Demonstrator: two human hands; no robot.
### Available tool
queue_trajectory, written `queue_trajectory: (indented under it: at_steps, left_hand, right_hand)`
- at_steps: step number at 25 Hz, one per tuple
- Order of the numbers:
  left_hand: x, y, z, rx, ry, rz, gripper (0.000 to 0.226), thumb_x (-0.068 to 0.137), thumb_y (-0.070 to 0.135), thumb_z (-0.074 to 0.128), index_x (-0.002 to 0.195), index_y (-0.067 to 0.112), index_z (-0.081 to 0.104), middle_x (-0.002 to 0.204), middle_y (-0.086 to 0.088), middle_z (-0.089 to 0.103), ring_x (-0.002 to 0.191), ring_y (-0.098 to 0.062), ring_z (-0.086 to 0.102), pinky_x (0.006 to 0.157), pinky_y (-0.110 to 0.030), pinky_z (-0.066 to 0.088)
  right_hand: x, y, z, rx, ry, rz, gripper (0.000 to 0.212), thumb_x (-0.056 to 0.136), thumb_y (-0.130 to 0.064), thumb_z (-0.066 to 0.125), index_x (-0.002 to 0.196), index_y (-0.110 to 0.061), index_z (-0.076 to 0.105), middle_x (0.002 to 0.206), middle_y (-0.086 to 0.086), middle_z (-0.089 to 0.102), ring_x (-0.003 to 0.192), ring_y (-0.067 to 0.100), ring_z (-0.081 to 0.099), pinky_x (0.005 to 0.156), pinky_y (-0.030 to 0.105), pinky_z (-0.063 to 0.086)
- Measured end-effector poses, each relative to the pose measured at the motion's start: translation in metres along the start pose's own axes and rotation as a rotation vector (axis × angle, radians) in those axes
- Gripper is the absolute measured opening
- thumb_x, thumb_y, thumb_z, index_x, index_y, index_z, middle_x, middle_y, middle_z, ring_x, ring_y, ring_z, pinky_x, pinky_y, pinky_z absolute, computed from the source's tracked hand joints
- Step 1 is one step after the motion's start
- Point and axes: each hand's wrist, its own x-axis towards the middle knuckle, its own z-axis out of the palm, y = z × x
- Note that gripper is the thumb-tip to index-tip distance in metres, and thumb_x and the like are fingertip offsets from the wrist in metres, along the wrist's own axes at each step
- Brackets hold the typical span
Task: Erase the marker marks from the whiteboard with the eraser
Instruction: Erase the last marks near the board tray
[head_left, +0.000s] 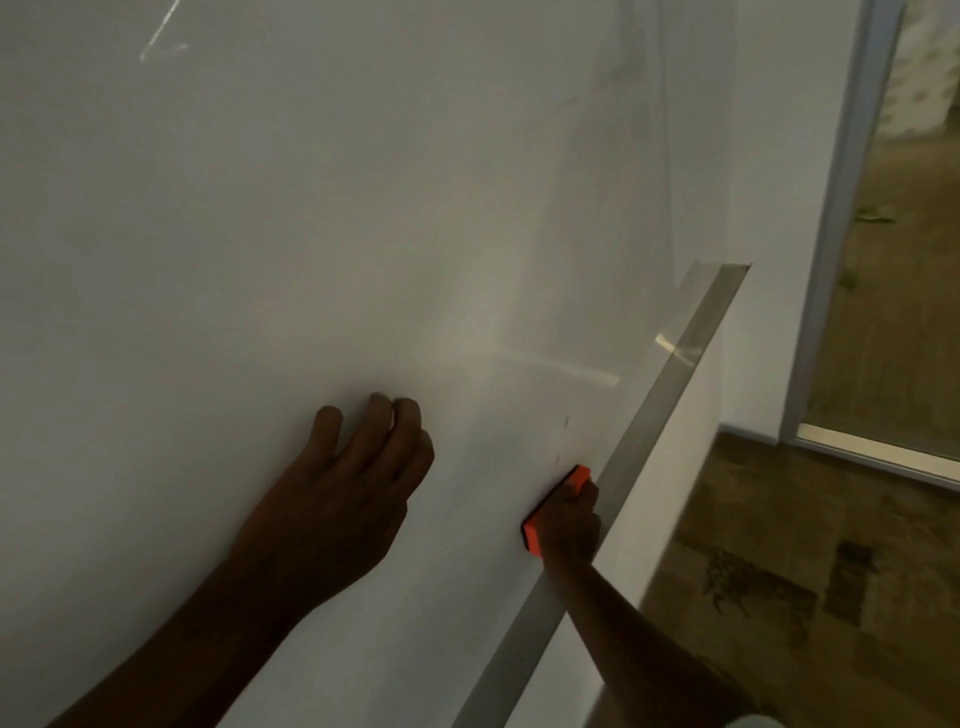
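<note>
1. My left hand (343, 488), left of the board's metal edge strip (691, 353): bare, four fingers showing, dim light.
2. Left forearm (208, 623): bare as far as visible.
3. My right hand (569, 525), just beside the strip: bare, shadowed.
4. Right forearm (639, 639): bare, slim.
5. Pale patch (753, 721) right of the strip's lower end: maybe clothing, can't tell.

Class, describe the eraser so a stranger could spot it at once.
Find the big whiteboard and its metal edge on the right. Beside that edge, the right hand grips the eraser against the board; it is the only bright orange thing in view.
</note>
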Motion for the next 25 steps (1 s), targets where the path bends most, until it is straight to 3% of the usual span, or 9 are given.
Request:
queue_trajectory:
  at_steps: [2, 4, 7, 9, 13, 16, 19, 22, 25]
  left_hand:
    - [0.000, 0.000, 0.000, -0.017, -0.011, -0.010, 0.041, 0.088, 0.021, 0.057, 0.123, 0.000, 0.059, 0.134, -0.026, 0.052, 0.124, -0.043, 0.045, 0.094, -0.057, 0.035]
    - [0.000, 0.000, 0.003, -0.039, -0.010, -0.016, 0.042, 0.088, 0.022, 0.054, 0.124, -0.001, 0.059, 0.135, -0.026, 0.051, 0.125, -0.044, 0.044, 0.095, -0.058, 0.034]
    - [-0.002, 0.002, 0.007, -0.063, -0.011, -0.014, 0.044, 0.089, 0.024, 0.050, 0.125, -0.002, 0.057, 0.135, -0.027, 0.050, 0.125, -0.045, 0.044, 0.095, -0.060, 0.033]
    - [0.000, 0.002, 0.011, -0.028, -0.004, -0.016, 0.045, 0.089, 0.024, 0.051, 0.125, -0.001, 0.057, 0.135, -0.028, 0.050, 0.125, -0.045, 0.043, 0.095, -0.059, 0.033]
    - [0.000, 0.005, 0.009, 0.012, -0.021, -0.020, 0.043, 0.088, 0.019, 0.050, 0.125, -0.002, 0.057, 0.135, -0.029, 0.050, 0.124, -0.046, 0.044, 0.095, -0.059, 0.033]
    - [0.002, 0.007, 0.015, -0.046, 0.018, -0.009, 0.047, 0.086, 0.020, 0.041, 0.125, -0.002, 0.055, 0.134, -0.029, 0.049, 0.122, -0.046, 0.044, 0.095, -0.059, 0.033]
    - [0.003, 0.015, 0.018, -0.046, 0.026, 0.019, 0.050, 0.078, 0.028, 0.043, 0.117, 0.006, 0.065, 0.129, -0.023, 0.058, 0.118, -0.042, 0.047, 0.095, -0.054, 0.034]
    - [0.017, 0.007, 0.000, -0.035, -0.027, 0.071, 0.040, 0.074, 0.033, 0.047, 0.090, 0.024, 0.082, 0.109, -0.003, 0.077, 0.108, -0.030, 0.063, 0.093, -0.048, 0.042]
    - [0.018, -0.031, -0.029, -0.069, 0.045, -0.003, 0.040, 0.075, 0.034, 0.045, 0.083, 0.028, 0.084, 0.099, 0.001, 0.079, 0.101, -0.025, 0.068, 0.088, -0.047, 0.052]
  right_hand:
    - [0.010, -0.054, -0.001, 0.100, 0.042, -0.063, 0.049, 0.106, -0.044, 0.031, 0.142, -0.016, 0.048, 0.119, 0.024, 0.064, 0.110, 0.040, 0.062, 0.090, 0.041, 0.049]
    - [0.016, -0.109, -0.002, 0.150, 0.120, -0.331, 0.046, 0.107, -0.038, 0.038, 0.145, -0.015, 0.049, 0.114, 0.016, 0.065, 0.102, 0.028, 0.063, 0.083, 0.032, 0.048]
    - [0.021, -0.130, -0.003, 0.183, 0.158, -0.511, 0.048, 0.105, -0.035, 0.044, 0.147, -0.013, 0.048, 0.110, 0.004, 0.061, 0.095, 0.012, 0.056, 0.082, 0.021, 0.041]
    - [0.037, -0.100, -0.005, 0.174, 0.091, -0.387, 0.045, 0.107, -0.034, 0.041, 0.146, -0.012, 0.049, 0.118, 0.009, 0.064, 0.106, 0.021, 0.060, 0.087, 0.025, 0.044]
    - [0.059, -0.021, -0.021, -0.010, -0.221, 0.175, 0.047, 0.108, -0.040, 0.030, 0.145, -0.013, 0.041, 0.131, 0.025, 0.059, 0.118, 0.042, 0.058, 0.100, 0.045, 0.046]
    - [0.046, -0.028, -0.022, -0.026, -0.239, 0.242, 0.043, 0.107, -0.035, 0.032, 0.141, -0.009, 0.041, 0.134, 0.025, 0.054, 0.117, 0.040, 0.057, 0.103, 0.045, 0.046]
    - [0.038, -0.117, -0.028, -0.021, -0.135, -0.045, 0.048, 0.108, -0.033, 0.029, 0.148, -0.009, 0.035, 0.140, 0.024, 0.049, 0.122, 0.042, 0.053, 0.107, 0.047, 0.042]
    - [0.015, -0.267, -0.055, 0.171, -0.011, -0.244, 0.051, 0.106, -0.046, 0.030, 0.149, -0.020, 0.039, 0.131, 0.027, 0.054, 0.118, 0.044, 0.056, 0.100, 0.049, 0.045]
    - [-0.067, -0.370, -0.067, 0.152, 0.080, -0.814, 0.055, 0.102, -0.046, 0.042, 0.152, -0.023, 0.036, 0.121, 0.018, 0.055, 0.103, 0.039, 0.062, 0.083, 0.043, 0.052]
